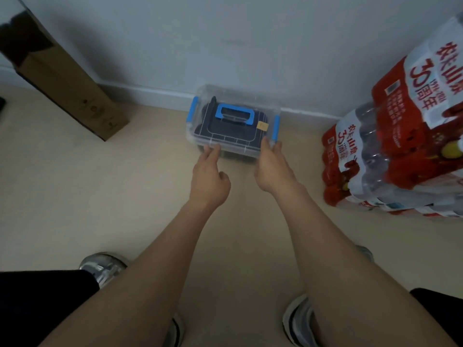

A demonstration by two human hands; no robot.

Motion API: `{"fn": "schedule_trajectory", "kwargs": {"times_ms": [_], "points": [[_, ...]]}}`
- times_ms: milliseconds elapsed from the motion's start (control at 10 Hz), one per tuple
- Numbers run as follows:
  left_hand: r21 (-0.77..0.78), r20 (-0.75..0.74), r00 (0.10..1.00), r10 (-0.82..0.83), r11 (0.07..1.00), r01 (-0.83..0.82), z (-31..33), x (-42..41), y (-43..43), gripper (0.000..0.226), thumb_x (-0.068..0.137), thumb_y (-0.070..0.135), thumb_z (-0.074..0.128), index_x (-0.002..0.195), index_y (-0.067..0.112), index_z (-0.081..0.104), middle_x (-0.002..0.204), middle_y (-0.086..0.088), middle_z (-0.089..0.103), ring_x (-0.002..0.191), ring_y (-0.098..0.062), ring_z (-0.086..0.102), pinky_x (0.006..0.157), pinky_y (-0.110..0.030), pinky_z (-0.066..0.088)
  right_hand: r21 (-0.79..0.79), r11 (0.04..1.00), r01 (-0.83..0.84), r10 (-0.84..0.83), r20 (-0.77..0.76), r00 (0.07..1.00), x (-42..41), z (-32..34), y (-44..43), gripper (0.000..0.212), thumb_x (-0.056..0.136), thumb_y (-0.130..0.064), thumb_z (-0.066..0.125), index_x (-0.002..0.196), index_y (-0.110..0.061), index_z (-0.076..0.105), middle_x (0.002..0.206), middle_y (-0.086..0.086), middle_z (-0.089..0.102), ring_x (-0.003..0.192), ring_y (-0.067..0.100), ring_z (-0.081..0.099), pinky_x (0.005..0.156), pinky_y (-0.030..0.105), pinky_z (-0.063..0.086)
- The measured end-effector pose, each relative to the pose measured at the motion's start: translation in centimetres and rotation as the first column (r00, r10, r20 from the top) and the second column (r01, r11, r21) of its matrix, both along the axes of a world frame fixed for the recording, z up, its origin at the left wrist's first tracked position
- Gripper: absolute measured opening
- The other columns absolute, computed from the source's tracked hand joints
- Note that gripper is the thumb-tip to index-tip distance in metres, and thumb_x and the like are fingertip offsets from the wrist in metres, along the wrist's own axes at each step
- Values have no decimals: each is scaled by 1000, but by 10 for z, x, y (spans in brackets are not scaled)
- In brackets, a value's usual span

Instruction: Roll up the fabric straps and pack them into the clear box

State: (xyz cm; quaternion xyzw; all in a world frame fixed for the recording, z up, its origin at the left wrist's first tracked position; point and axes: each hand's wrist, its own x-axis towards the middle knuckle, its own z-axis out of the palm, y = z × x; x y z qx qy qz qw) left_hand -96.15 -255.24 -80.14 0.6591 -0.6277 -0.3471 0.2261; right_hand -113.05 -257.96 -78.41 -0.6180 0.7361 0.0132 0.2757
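The clear box [200,140] stands on the floor against the wall, its lid on, with a blue handle [235,115] on top and blue latches [275,127] at both ends. Dark fabric straps [225,131] show through the lid and walls. My left hand [209,176] touches the box's near left edge with straight fingers. My right hand [271,166] is at the near right corner, its fingers reaching the box just below the right latch. How far those fingers curl round the corner is unclear.
A long brown cardboard box [62,78] leans against the wall at the left. Shrink-wrapped packs of bottled water [390,151] with red labels are stacked at the right. My shoes [102,267] and dark shorts are at the bottom on the beige floor.
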Motion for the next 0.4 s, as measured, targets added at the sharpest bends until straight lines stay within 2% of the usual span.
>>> {"fn": "schedule_trajectory", "kwargs": {"times_ms": [100,200,300,400], "points": [[73,36,993,-114,991,111,3,4,-1,69,95,-3,57,161,11,45,175,-19,23,163,-29,22,126,-31,24,45,999,-8,10,-63,998,-7,6,-1,92,103,-2,54,173,-26,-1,177,16,6,135,43,53,104,51,51],[122,49,985,-166,980,159,12,15,-3,57,99,8,62,156,12,54,172,-14,33,158,-28,34,123,-30,28,18,1000,11,-10,-28,1000,-11,20,5,77,101,-11,56,168,-28,23,159,17,39,130,40,55,108,52,50],[101,58,988,-145,985,138,29,27,-3,43,101,16,61,144,15,65,147,-6,63,134,-26,59,111,-32,43,-162,987,-20,16,-26,1000,-4,41,15,45,102,-13,55,146,-18,58,137,14,64,123,38,62,104,50,51],[47,104,979,-173,984,169,52,34,5,20,99,21,62,114,19,76,107,4,73,105,-20,69,87,-27,47,-329,940,85,-49,117,992,5,68,25,27,102,-15,60,124,-17,76,119,7,76,109,28,71,98,46,59]]}}
